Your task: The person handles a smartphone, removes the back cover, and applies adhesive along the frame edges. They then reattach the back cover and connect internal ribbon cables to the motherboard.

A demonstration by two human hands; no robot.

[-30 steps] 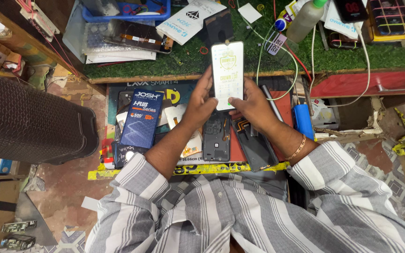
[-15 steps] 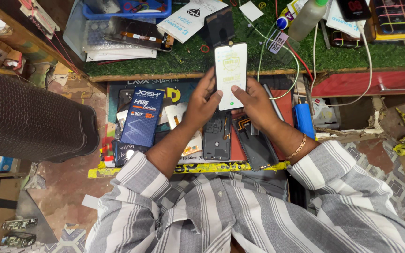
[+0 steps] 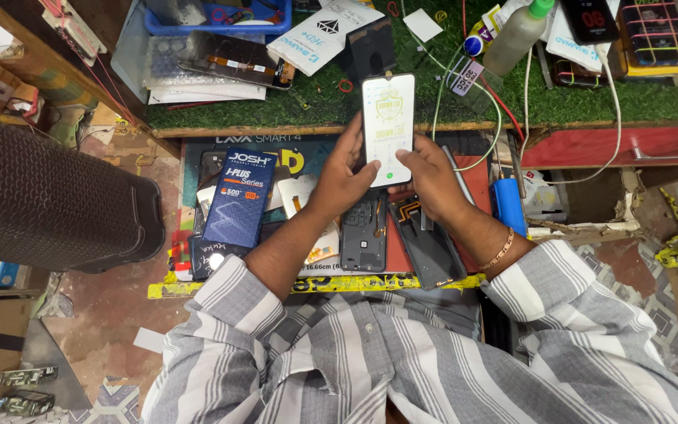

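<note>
Now both hands, left hand (image 3: 348, 174) and right hand (image 3: 431, 179), grip the white-faced phone screen panel (image 3: 388, 128), lifted slightly higher above the green turf benchtop's (image 3: 653, 102) front edge than before.

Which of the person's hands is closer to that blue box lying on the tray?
The left. The left hand grips the white phone screen just right of the blue box; the right hand holds the screen's far side, farther from the box.
</note>
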